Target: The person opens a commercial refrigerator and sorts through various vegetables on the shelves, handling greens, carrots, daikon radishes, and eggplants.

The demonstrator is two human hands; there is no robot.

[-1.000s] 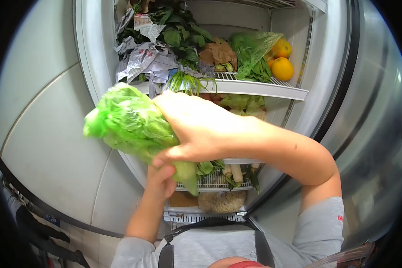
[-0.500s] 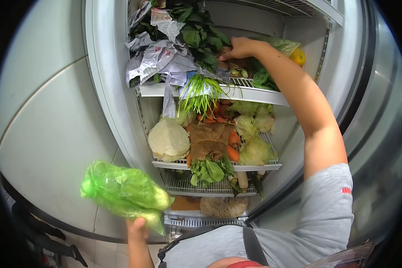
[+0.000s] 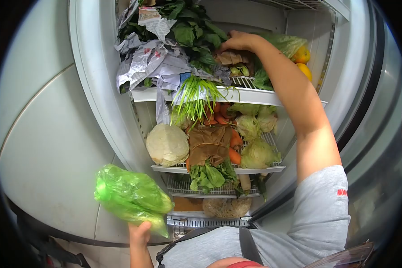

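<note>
My left hand [image 3: 140, 230] grips a thin green plastic bag [image 3: 131, 194] from below, with pale green vegetables inside it. My right hand [image 3: 239, 41] reaches onto the upper fridge shelf [image 3: 272, 96], between dark leafy greens [image 3: 190, 33] and a brown paper bundle [image 3: 231, 59]. Its thumb lies near the top of the bundle, and most of its fingertips are hidden, so I cannot see whether it grips anything. Small green stalk ends show at the bundle's front. Crumpled newspaper [image 3: 152, 67] wraps part of the greens, and thin green stalks [image 3: 194, 96] hang over the shelf edge.
On the middle shelf lie a white cabbage [image 3: 167, 145], a brown-paper-wrapped leafy bunch [image 3: 210, 143], carrots [image 3: 235, 155] and lettuce [image 3: 260, 154]. Yellow fruits [image 3: 301, 54] sit upper right. Lower down is a bagged item [image 3: 226, 207]. The fridge's side frame [image 3: 87, 89] rises at left.
My right hand has shifted slightly up and away from the brown paper bundle, uncovering more of it. My left hand and the green bag appear a little further right. The camera view has shifted somewhat.
</note>
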